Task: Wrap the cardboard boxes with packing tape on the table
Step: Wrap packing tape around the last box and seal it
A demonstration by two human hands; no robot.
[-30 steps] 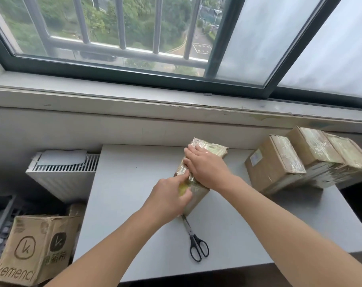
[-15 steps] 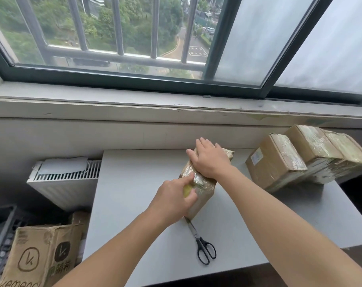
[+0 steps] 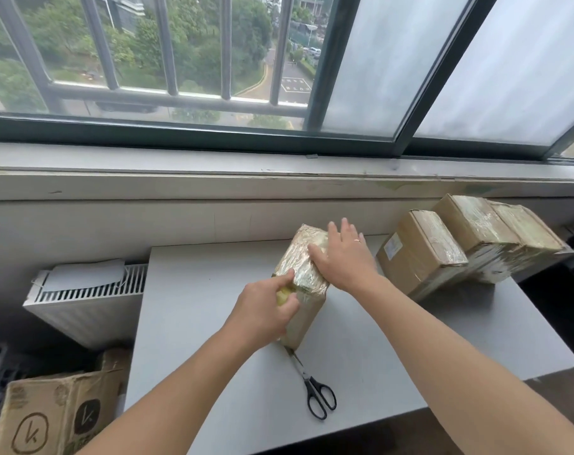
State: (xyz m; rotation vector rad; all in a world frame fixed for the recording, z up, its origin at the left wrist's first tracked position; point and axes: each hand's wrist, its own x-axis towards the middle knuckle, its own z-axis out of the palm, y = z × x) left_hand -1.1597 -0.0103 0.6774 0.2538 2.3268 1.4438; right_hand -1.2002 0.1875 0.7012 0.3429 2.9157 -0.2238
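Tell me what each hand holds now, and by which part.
The left hand grips a yellowish roll of tape, mostly hidden, against the left side of the box. The right hand holds nothing; it presses flat on its top.

Thin ring (image 3: pixel 357 240) on right hand (image 3: pixel 343 261)

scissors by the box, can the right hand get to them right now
Probably yes: the scissors lie uncovered on the table with handles toward the person, and the right hand lies flat on the box, holding nothing.
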